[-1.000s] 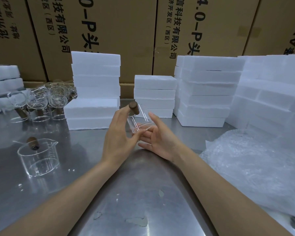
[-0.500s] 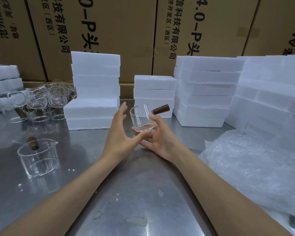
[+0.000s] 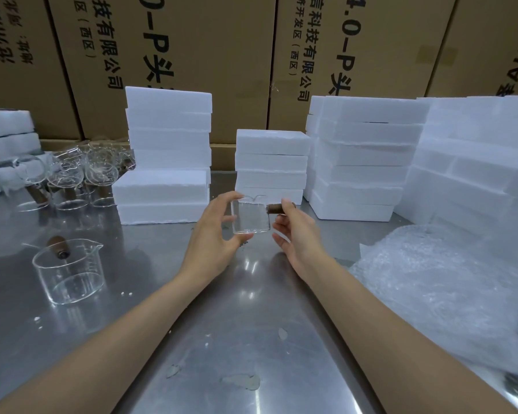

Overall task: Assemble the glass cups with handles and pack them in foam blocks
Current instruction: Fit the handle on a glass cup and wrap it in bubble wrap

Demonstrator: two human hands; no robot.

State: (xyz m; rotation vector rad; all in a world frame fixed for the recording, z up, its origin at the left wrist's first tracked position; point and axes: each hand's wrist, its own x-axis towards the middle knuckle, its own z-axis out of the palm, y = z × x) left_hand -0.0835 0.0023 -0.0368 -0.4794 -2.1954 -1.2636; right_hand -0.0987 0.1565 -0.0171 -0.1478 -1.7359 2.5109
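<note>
The glass cup [image 3: 250,218] now stands upright between the hands; left hand [image 3: 214,234] grips its body, right hand [image 3: 293,231] pinches the wooden handle [image 3: 275,208], probably tightening it.

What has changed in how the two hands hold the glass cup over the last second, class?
The glass cup was turned: its wooden handle swung from up-left to the right. The right hand now pinches the handle; the left hand still grips the cup. Foam stacks unchanged.

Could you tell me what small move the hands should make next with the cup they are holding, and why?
Probably carry the glass cup to a foam block: its wooden handle already looks attached, the left hand grips the body and the right hand pinches the handle.
</note>
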